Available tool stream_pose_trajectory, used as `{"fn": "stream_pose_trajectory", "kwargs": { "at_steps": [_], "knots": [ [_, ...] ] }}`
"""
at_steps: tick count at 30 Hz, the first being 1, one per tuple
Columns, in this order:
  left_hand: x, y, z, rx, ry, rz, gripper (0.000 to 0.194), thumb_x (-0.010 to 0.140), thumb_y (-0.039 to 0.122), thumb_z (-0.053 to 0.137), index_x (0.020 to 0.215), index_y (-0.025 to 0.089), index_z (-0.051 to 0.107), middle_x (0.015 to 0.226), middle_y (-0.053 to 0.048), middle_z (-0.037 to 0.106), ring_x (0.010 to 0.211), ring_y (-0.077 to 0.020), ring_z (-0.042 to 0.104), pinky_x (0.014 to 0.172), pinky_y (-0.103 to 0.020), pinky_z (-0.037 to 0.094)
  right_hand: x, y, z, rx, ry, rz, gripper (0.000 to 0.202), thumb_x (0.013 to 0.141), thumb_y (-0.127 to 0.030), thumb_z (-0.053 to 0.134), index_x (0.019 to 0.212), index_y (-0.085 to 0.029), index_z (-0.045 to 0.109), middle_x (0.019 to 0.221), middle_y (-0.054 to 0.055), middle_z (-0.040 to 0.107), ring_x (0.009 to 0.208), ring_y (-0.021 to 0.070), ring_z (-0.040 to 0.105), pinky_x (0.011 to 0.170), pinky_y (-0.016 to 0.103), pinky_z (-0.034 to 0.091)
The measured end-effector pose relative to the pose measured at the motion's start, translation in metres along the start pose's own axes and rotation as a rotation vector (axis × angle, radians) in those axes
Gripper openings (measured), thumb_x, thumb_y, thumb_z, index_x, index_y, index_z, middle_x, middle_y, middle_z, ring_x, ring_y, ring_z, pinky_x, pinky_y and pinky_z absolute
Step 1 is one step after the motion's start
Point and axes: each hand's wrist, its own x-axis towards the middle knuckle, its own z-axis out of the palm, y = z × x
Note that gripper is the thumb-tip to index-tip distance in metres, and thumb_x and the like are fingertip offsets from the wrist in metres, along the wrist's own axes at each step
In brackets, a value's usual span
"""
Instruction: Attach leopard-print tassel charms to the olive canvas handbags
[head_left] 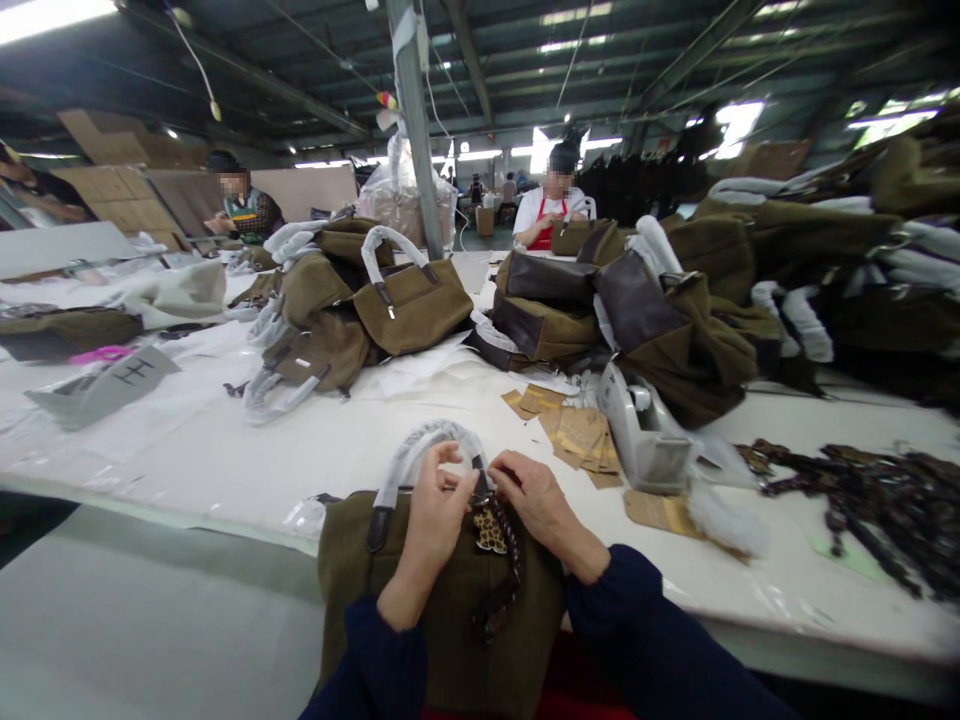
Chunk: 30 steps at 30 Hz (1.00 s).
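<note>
An olive bag (352, 570) stands at the table's near edge, its handle (427, 435) wrapped in white film. A leopard-print charm (490, 530) and a dark braided strap (514, 565) hang on its front below the handle's right end. My left hand (439, 510) is at that handle end, thumb and fingers pinched near the dark tab. Close on its right, my right hand (536, 495) has its fingers bent together beside the tab. What the fingertips hold is too small to make out.
Olive bags (412, 300) are heaped across the table (225, 440). Brown tags (585, 435), a grey plastic box (649, 440) and a pile of dark braided straps (862, 500) lie to the right. Across the table sits a person in a red apron (551, 215); another person (244, 205) is at the left.
</note>
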Motion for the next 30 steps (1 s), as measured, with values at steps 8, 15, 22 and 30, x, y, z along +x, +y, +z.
{"fn": "stream_pose_trajectory", "kwargs": {
  "at_steps": [8,15,22,30],
  "knots": [
    [-0.058,-0.006,0.015,0.605,0.049,0.052,0.013,0.087,0.033,0.062,0.095,0.024,0.058,0.089,-0.003,0.064,0.075,-0.0209,0.057,0.067,-0.03,0.034,-0.011,0.005,-0.003,-0.132,0.089,-0.049,0.017,0.092,-0.023,0.054,0.107,-0.021,0.059,0.104,0.007,0.062,0.089,0.0189,0.059,0.081,0.032,0.046],
    [-0.056,-0.001,0.021,0.659,0.012,0.078,0.01,0.093,0.032,0.047,0.091,0.024,0.053,0.093,-0.006,0.063,0.09,-0.0257,0.06,0.075,-0.034,0.036,-0.006,-0.003,-0.02,-0.552,-0.329,0.156,0.035,0.096,-0.044,0.045,0.086,-0.018,0.067,0.087,0.011,0.07,0.082,0.0244,0.063,0.068,0.031,0.039],
    [-0.056,0.009,0.026,0.746,0.032,-0.049,0.024,0.08,0.036,0.065,0.091,0.022,0.049,0.094,-0.005,0.062,0.09,-0.0247,0.059,0.072,-0.031,0.036,0.013,-0.008,-0.017,-0.39,-0.475,0.087,0.038,0.097,-0.04,0.042,0.075,-0.016,0.062,0.08,0.009,0.066,0.076,0.0193,0.057,0.066,0.028,0.035],
    [-0.069,0.024,0.006,0.357,-0.073,-0.075,0.014,0.085,0.03,0.058,0.081,0.021,0.049,0.074,0.002,0.057,0.069,-0.0159,0.056,0.065,-0.026,0.041,-0.012,-0.012,-0.003,0.616,-0.402,0.305,0.042,0.081,-0.051,0.066,0.07,-0.018,0.042,0.064,-0.005,0.04,0.06,0.0093,0.033,0.055,0.023,0.026]
  ]
}}
